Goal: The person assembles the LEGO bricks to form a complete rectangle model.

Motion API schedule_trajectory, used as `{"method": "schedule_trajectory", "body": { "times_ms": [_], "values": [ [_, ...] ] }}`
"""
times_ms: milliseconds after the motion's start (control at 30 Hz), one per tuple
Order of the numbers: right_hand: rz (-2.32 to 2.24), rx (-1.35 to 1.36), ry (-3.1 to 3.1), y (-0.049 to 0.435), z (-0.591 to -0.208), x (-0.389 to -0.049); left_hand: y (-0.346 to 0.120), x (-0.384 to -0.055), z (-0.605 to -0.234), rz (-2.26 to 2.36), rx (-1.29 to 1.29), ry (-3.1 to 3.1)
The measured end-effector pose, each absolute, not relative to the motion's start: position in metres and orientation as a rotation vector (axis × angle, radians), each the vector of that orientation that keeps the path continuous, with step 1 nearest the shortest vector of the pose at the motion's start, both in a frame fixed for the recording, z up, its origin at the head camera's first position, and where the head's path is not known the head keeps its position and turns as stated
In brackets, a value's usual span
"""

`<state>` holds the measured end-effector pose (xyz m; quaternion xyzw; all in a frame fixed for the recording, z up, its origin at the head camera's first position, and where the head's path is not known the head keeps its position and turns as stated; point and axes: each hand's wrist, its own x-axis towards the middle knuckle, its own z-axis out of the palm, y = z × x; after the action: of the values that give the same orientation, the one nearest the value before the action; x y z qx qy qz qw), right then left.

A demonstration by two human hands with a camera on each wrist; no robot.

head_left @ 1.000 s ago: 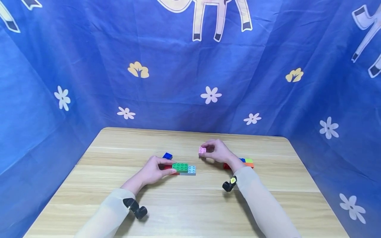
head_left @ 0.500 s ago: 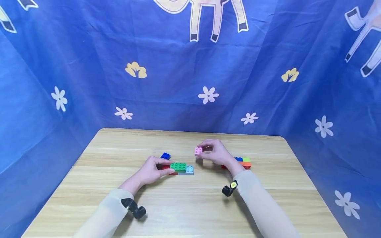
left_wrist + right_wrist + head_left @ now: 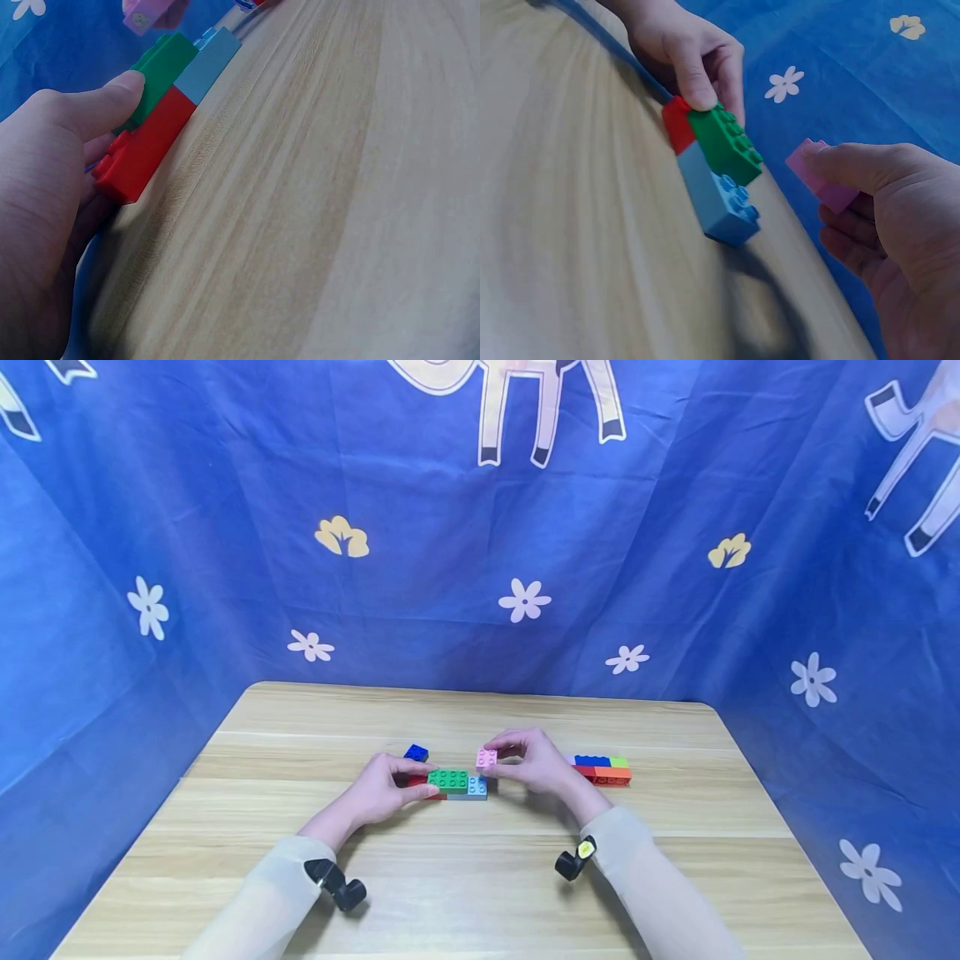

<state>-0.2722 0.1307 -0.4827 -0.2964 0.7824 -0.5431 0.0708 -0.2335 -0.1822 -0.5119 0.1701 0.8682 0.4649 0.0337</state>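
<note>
My left hand (image 3: 386, 789) pinches the green brick (image 3: 448, 780) between thumb and fingers. That brick spans a red brick (image 3: 146, 150) and a light blue brick (image 3: 477, 787), which lie end to end on the table. Bare studs show at the light blue brick's right end. My right hand (image 3: 534, 763) pinches a small pink brick (image 3: 486, 758) between thumb and fingertips. In the right wrist view the pink brick (image 3: 821, 176) hangs in the air, apart from the light blue brick (image 3: 716, 199).
A dark blue brick (image 3: 416, 752) lies behind my left hand. Right of my right hand stands a built block of red, orange, blue and lime bricks (image 3: 602, 772). A blue patterned cloth (image 3: 450, 635) rises behind the wooden table (image 3: 465, 877).
My right hand has carried the pink brick left and nearer, toward the light blue brick. More of the built block on the right now shows. The left hand keeps its hold.
</note>
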Motion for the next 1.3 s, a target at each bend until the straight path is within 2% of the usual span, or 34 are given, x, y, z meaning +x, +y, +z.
{"method": "schedule_trajectory", "body": {
  "times_ms": [733, 1300],
  "values": [
    [-1.520, -0.960, 2.395, 0.123, -0.505, -0.260, -0.182, -0.234, -0.515, 1.434, 0.529, 2.686],
    [-1.441, -0.924, 2.454, 0.121, -0.509, -0.255, -0.182, -0.234, -0.517, 1.450, 0.522, 2.669]
  ]
}}
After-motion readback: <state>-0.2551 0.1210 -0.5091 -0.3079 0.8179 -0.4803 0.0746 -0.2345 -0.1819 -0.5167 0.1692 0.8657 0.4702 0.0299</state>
